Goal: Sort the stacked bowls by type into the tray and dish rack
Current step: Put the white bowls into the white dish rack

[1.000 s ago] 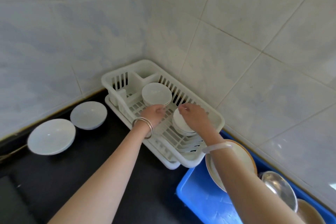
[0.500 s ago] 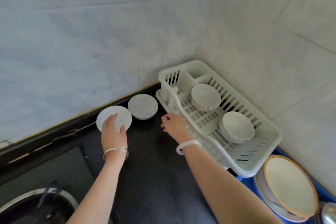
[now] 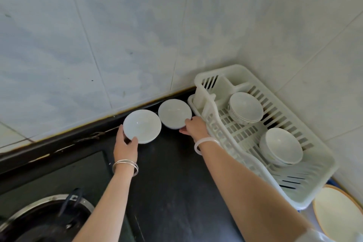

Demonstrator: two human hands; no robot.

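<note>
Two pale blue-white bowls rest on the black counter by the wall. My left hand (image 3: 125,144) grips the near rim of the left bowl (image 3: 141,125), thumb over the edge. My right hand (image 3: 193,128) holds the near right rim of the right bowl (image 3: 173,113). To the right stands the white dish rack (image 3: 306,186), holding a stack of white bowls at the back (image 3: 245,107) and another stack nearer me (image 3: 280,148). At the lower right edge lies a brown-rimmed cream bowl (image 3: 339,214); the tray under it is almost out of view.
A gas stove burner with a metal ring (image 3: 47,214) sits at the lower left on the black counter (image 3: 169,179). Tiled walls meet in a corner right behind the bowls and rack.
Both hands left the bowls in the rack and swung left. The left hand closed on the left counter bowl, then the right hand reached the right one. The view panned left.
</note>
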